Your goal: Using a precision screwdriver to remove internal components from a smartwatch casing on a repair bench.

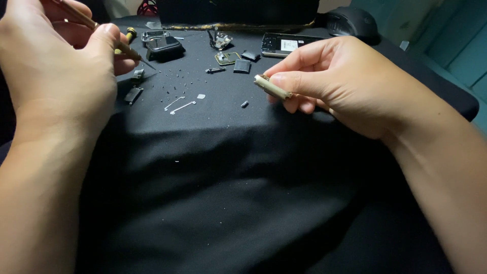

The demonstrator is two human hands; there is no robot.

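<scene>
My left hand pinches the screwdriver above the worktop; my right hand grips a small metal part. I'd steady both wrists, keeping clear of loose screws.

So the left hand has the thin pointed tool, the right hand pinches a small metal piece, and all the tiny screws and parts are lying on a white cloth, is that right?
Not quite: the head view shows the cloth is black, not white. The left hand does hold the thin pointed tool, the right hand pinches the small metal piece, and the tiny screws and parts lie on it.
</scene>
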